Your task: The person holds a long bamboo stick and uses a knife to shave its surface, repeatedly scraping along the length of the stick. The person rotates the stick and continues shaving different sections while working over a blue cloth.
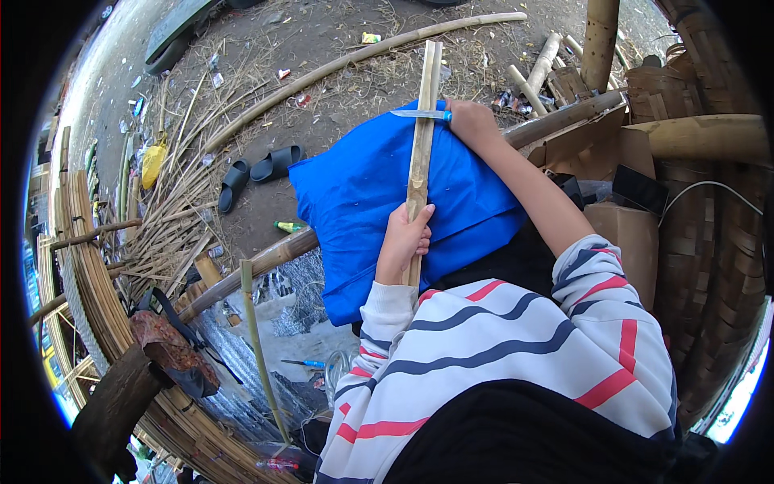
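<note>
A split bamboo strip [421, 161] with a hollow inner face lies lengthwise over the blue cloth [355, 194] on my lap. My left hand [405, 239] is wrapped round its near part, thumb on top. Farther out, my right hand [474, 125] grips a knife [411, 114] by its light-blue handle. The blade points left and lies across the strip near its far end; whether it cuts into the bamboo, I cannot tell. Most of the knife's handle is hidden in my fist.
Black slippers [274, 164] lie on the ground beyond the blue cloth. A long bamboo pole [347, 60] curves across the dirt. Bundled strips [89, 234] stand at the left, near a blue-handled tool [305, 363]. Woven bamboo [685, 234] and a cardboard box [625, 242] are close on the right.
</note>
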A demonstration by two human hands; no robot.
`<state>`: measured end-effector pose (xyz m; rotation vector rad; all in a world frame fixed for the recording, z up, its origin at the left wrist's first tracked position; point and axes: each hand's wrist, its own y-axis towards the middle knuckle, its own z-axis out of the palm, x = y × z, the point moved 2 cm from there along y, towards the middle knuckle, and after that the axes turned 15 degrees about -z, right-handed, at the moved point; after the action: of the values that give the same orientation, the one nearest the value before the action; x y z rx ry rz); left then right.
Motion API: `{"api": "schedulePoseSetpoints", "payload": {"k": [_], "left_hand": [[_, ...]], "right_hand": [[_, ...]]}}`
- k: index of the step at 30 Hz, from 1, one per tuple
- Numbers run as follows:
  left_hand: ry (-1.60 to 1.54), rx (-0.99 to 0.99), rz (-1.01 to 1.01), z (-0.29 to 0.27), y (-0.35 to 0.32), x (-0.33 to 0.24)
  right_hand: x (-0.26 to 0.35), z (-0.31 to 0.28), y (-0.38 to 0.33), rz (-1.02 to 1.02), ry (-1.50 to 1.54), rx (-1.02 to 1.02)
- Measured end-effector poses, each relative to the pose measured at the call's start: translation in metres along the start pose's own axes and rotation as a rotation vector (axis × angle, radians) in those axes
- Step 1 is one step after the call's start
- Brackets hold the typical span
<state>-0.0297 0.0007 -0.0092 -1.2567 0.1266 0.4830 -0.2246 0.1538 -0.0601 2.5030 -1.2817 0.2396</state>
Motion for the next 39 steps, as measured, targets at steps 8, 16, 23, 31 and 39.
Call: {"api": "schedulePoseSetpoints", "payload": {"k": [8,16,23,31,39], "left_hand": [[-0.008,-0.037,0.051,-0.005,0.003,0.000],[0.007,0.138,-0.132,0.007,-0.028,0.057],[-0.048,0.238,-0.169,0.013,-0.025,0.036],[-0.104,0.248,-0.099,-0.006,-0.056,0.025],[0.209,0.054,0.274,-0.035,-0.060,0.008]], "right_hand": [[0.000,0.013,0.020,0.041,-0.027,0.021],[-0.100,-0.029,0.084,0.504,-0.077,0.168],[-0.196,0.028,0.061,0.681,0.199,0.082],[-0.079,-0.016,0.000,0.874,1.492,-0.232],[0.044,-0.091,-0.015,0.555,1.150,-0.277]]}}
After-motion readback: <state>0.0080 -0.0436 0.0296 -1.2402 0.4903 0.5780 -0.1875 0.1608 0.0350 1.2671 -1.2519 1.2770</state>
